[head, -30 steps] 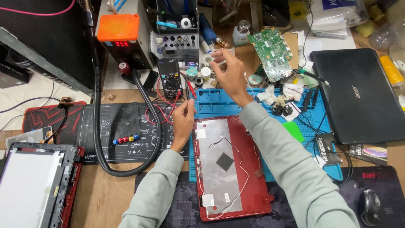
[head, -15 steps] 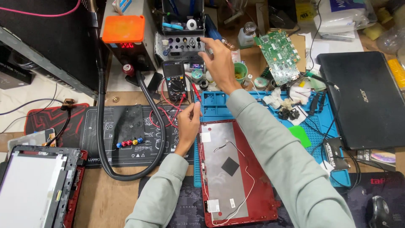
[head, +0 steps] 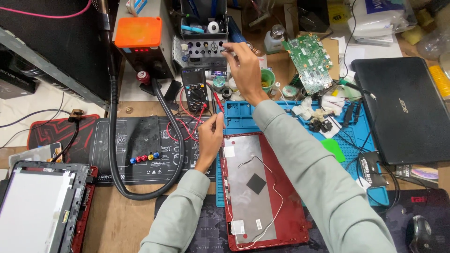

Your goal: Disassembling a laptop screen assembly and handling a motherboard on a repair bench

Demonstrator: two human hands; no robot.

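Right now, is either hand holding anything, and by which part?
Left hand pinches the red probe near its lower end. Right hand reaches to the tool rack; whether it grips anything cannot be told.

Laptop lid (head: 262, 187) on mat (head: 356, 154); multimeter (head: 194, 89) behind; closed laptop (head: 408, 112) right

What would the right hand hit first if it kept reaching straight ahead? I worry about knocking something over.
Probably the grey tool rack: the right hand points up the bench with its fingertips already at the rack's front edge. Depth is unclear from above.
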